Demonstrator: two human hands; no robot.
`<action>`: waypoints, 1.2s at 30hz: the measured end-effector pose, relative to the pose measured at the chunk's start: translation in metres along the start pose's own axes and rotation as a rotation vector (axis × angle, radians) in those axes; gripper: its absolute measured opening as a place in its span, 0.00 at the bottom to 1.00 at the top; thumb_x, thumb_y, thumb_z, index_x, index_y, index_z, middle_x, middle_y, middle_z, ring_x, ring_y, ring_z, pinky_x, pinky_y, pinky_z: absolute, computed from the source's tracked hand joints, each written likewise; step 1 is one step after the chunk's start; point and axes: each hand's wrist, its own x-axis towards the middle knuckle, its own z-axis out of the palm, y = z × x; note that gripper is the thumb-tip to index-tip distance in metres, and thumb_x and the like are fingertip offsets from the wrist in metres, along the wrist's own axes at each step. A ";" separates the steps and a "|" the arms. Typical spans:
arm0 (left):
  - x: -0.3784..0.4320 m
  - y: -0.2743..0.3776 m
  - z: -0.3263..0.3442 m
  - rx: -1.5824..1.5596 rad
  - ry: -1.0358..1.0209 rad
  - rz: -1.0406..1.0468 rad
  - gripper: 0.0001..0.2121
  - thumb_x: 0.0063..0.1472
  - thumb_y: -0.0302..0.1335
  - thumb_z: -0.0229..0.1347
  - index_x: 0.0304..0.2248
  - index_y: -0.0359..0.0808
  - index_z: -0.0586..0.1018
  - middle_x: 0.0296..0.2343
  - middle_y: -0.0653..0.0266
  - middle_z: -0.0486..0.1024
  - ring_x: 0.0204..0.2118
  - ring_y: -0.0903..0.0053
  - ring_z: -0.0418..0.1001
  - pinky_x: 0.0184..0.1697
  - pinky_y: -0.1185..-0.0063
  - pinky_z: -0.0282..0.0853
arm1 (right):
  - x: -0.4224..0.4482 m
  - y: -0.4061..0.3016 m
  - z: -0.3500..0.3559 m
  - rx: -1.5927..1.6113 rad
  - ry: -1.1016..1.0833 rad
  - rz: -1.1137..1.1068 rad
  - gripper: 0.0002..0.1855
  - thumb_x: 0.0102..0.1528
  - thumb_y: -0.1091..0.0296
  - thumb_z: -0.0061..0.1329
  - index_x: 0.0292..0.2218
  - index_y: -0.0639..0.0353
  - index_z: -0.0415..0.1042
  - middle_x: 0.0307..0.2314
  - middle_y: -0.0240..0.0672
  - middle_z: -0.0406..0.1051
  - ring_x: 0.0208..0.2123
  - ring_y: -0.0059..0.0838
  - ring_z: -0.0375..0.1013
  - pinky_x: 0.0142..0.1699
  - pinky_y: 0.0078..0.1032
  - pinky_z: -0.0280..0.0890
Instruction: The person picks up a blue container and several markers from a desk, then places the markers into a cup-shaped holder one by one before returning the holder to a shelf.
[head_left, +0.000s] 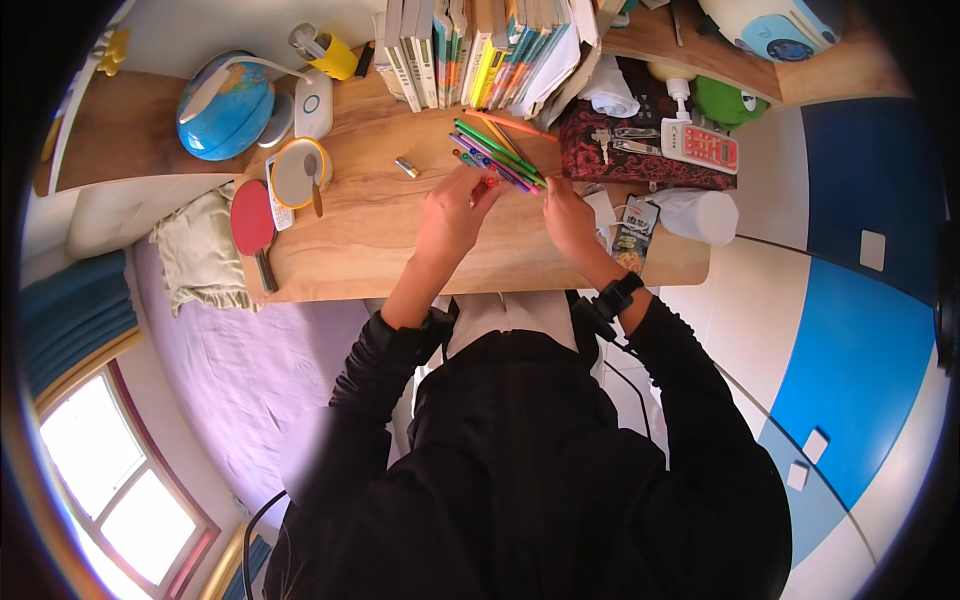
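A loose bundle of colored pens and pencils (504, 156) lies slantwise on the wooden desk (360, 247), with green, purple, pink and blue barrels among them. My left hand (454, 206) has its fingertips closed at the near left end of the bundle, where a red pen end shows beside them. At the bundle's right end, the fingertips of my right hand (568, 214) touch the pen ends; its grip is partly hidden. An orange pencil (517, 126) lies across the back of the bundle. Left of the pens, a small battery (406, 166) lies by itself.
Books (480, 60) stand behind the pens. On the right are a dark red patterned box (600, 150) bearing a calculator (701, 146), a snack packet (636, 232) and a white container (701, 215). Leftward are a cup (300, 172), a table-tennis paddle (253, 217) and a globe (240, 112).
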 end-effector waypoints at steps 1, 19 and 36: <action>-0.002 0.000 0.000 0.017 0.017 0.017 0.08 0.53 0.25 0.59 0.35 0.36 0.78 0.23 0.64 0.73 0.22 0.80 0.69 0.26 0.82 0.66 | 0.003 0.001 0.003 -0.025 -0.012 -0.008 0.14 0.46 0.73 0.50 0.36 0.61 0.64 0.31 0.37 0.67 0.26 0.32 0.74 0.28 0.24 0.70; -0.055 0.044 -0.015 -0.244 -0.101 -0.066 0.15 0.52 0.21 0.60 0.41 0.33 0.75 0.22 0.68 0.72 0.23 0.85 0.67 0.28 0.84 0.65 | -0.036 0.002 -0.092 0.536 -0.046 -0.144 0.12 0.48 0.74 0.49 0.35 0.59 0.63 0.29 0.38 0.67 0.27 0.41 0.71 0.30 0.33 0.66; -0.069 0.026 -0.074 0.112 -0.049 0.383 0.16 0.47 0.17 0.57 0.37 0.38 0.74 0.27 0.62 0.70 0.25 0.67 0.70 0.27 0.74 0.68 | -0.023 -0.101 -0.102 0.641 0.047 -0.409 0.19 0.47 0.73 0.52 0.42 0.57 0.66 0.29 0.36 0.68 0.31 0.37 0.71 0.34 0.29 0.66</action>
